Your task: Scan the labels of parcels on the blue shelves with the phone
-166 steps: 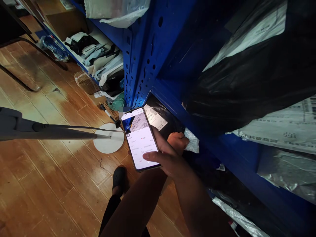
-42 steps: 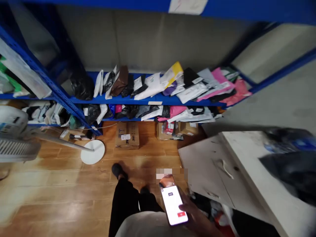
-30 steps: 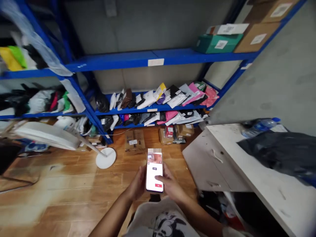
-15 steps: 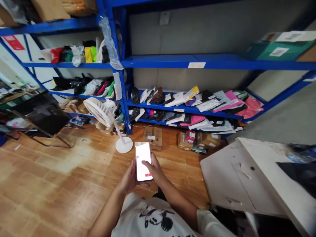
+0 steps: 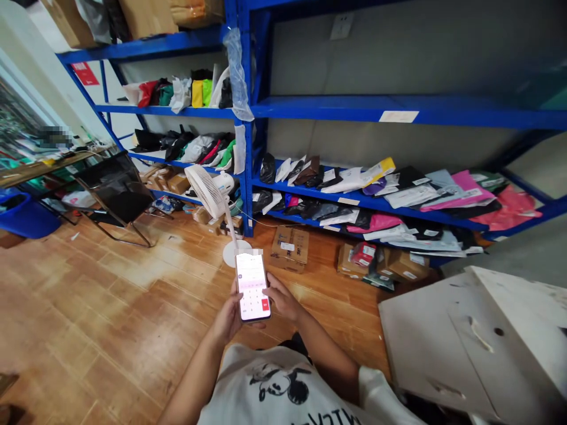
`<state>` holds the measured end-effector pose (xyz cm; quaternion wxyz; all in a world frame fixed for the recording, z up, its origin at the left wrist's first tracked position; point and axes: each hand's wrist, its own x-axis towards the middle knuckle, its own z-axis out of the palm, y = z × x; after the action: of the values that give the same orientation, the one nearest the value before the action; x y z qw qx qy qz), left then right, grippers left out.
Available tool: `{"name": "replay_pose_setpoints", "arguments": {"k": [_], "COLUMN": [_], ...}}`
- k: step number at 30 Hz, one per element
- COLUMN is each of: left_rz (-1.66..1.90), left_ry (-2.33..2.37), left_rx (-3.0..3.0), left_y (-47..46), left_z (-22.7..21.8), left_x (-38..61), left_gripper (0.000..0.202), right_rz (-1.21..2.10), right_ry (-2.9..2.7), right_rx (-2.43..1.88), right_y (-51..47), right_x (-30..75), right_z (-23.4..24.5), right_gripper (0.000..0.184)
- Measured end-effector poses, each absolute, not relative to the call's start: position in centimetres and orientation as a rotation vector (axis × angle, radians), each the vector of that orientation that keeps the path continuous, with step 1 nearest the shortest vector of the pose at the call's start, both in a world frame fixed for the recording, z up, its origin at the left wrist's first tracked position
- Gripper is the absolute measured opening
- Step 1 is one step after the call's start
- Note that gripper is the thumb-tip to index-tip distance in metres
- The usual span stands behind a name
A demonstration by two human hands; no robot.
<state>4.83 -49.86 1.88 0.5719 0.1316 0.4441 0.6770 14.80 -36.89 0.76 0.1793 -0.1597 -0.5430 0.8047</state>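
Left hand: wrapped around the phone — screen lit.
Right hand: gripping the phone's right edge.
Fan: beyond both hands.

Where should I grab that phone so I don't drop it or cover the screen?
Probably by its two long edges, coming from behind and below. The slim rectangular smartphone, screen lit, tilts face-up, so the left hand cups its back and the right hand steadies the other edge.
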Motion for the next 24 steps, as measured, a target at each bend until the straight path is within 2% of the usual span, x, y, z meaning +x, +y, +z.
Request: {"name": "replay_pose_setpoints", "arguments": {"k": [3,7,12,17,24], "left_rz": [1.554,1.519,1.53,1.448,1.317], "left_ry": [1.148,1.286,1.04,0.921,0.905], "left_rx": [0.306,0.322,0.314,0.328,0.338], "left_y": [-49.6,-48.8,-48.3,-47.2,-42.3], "left_z": [2.0,2.1,1.4,0.2,-1.3], "left_x": [5.1,5.6,5.4,5.3,6.3], "left_gripper": [0.091,0.09,0.091,0.107,0.104], "right_rz": [2.279,2.282,2.258,2.204,2.139], "right_ry": [-1.55,-1.545,-1.512,-1.444,-1.353], "right_rx": [-0.405,-0.367,-0.395,-0.499,-0.656], "right_y": [-36.9,-36.8,-36.1,-34.9,-31.6], "right_x": [15.0,15.5,16.3,17.3,19.2], "right_z": [0.8,0.6,-0.1,-1.0,-2.5], "right_gripper": [0.037,0.043,0.044,0.037,0.03]}}
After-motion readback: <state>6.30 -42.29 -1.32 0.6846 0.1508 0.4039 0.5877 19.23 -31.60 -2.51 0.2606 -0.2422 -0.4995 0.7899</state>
